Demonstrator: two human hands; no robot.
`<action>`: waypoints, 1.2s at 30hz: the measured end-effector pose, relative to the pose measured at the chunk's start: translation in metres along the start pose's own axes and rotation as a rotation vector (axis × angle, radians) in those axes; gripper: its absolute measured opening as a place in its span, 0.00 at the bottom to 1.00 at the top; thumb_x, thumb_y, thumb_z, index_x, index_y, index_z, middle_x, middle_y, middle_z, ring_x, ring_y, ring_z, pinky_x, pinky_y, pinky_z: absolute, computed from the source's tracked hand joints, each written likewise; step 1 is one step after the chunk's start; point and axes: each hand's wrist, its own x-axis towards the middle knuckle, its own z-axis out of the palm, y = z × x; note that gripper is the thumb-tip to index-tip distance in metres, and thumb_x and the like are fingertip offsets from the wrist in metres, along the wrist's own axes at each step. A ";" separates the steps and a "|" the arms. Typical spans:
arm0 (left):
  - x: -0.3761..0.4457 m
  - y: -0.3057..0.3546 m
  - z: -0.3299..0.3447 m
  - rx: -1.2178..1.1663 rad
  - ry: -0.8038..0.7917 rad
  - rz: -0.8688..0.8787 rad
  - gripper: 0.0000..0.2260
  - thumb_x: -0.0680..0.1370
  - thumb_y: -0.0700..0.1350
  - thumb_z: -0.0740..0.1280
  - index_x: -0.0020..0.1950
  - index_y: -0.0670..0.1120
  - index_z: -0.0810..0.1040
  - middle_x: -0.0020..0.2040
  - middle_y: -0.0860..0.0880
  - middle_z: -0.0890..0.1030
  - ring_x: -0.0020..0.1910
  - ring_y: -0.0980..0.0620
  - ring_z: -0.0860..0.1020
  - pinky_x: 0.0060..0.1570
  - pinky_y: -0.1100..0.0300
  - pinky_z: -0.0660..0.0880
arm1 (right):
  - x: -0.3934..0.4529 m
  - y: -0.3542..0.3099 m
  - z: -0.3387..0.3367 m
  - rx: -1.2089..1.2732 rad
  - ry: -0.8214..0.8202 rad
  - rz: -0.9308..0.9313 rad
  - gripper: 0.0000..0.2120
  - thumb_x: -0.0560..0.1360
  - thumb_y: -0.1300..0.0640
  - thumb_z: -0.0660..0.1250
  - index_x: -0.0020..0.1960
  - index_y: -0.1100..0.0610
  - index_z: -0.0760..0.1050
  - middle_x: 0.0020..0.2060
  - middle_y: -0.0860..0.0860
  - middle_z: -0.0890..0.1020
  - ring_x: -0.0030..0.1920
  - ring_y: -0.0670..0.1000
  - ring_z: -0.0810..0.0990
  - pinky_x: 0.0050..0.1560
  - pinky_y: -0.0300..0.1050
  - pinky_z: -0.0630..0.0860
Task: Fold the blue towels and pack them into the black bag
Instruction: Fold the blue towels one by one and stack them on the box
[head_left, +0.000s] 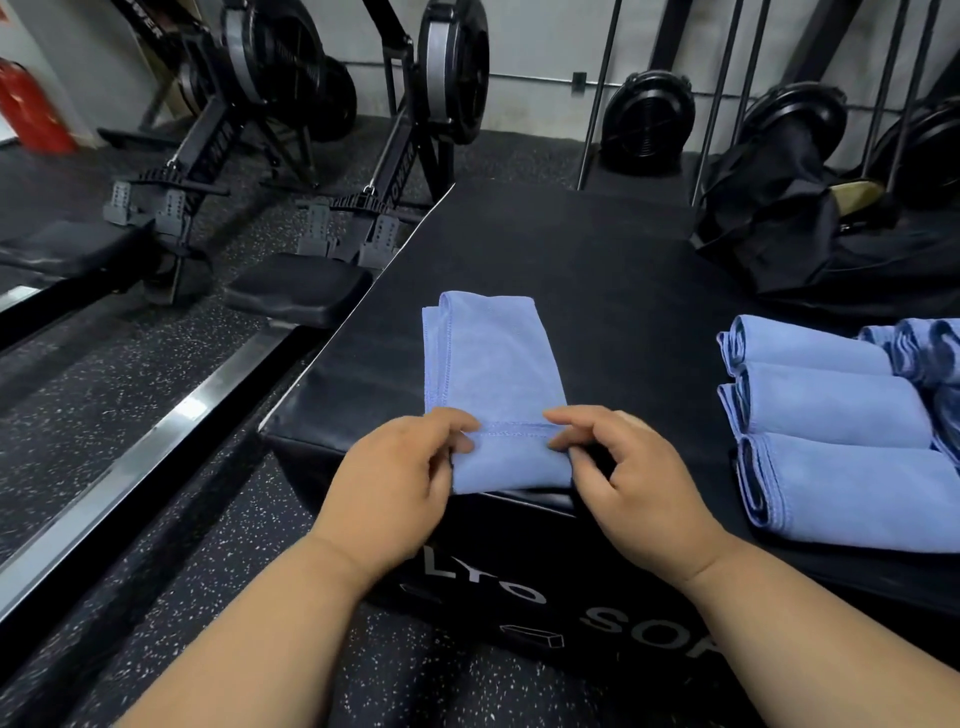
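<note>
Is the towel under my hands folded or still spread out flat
Folded. The blue towel lies as a narrow layered strip, and both hands pinch its near end, turned over.

towel (491, 364) lies on the box (597, 260), folded towels (831, 415) right, bag (779, 223) behind them.

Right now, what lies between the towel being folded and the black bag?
Nothing: in the head view, only the bare black top of the padded box lies between the towel being folded and the black bag. The finished towels sit to the right, off that line.
</note>
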 end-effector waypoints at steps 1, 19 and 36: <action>-0.003 -0.002 -0.002 -0.021 -0.022 -0.006 0.21 0.77 0.40 0.70 0.66 0.59 0.75 0.53 0.66 0.82 0.53 0.63 0.77 0.57 0.70 0.71 | -0.001 0.000 -0.003 0.039 -0.064 0.043 0.26 0.78 0.65 0.68 0.68 0.39 0.77 0.52 0.35 0.84 0.61 0.42 0.79 0.61 0.34 0.72; -0.011 -0.012 0.003 -0.073 -0.013 -0.092 0.25 0.78 0.52 0.75 0.73 0.60 0.72 0.60 0.69 0.80 0.62 0.62 0.75 0.63 0.71 0.66 | 0.000 0.005 -0.006 0.049 -0.108 0.034 0.35 0.75 0.57 0.76 0.77 0.36 0.68 0.68 0.35 0.77 0.70 0.42 0.73 0.74 0.42 0.67; 0.004 -0.013 -0.009 -0.367 0.099 -0.444 0.19 0.78 0.59 0.73 0.66 0.65 0.72 0.37 0.55 0.79 0.37 0.58 0.79 0.42 0.60 0.73 | 0.018 -0.010 0.009 0.362 -0.051 0.306 0.16 0.81 0.55 0.71 0.63 0.37 0.75 0.39 0.49 0.78 0.35 0.44 0.73 0.44 0.38 0.75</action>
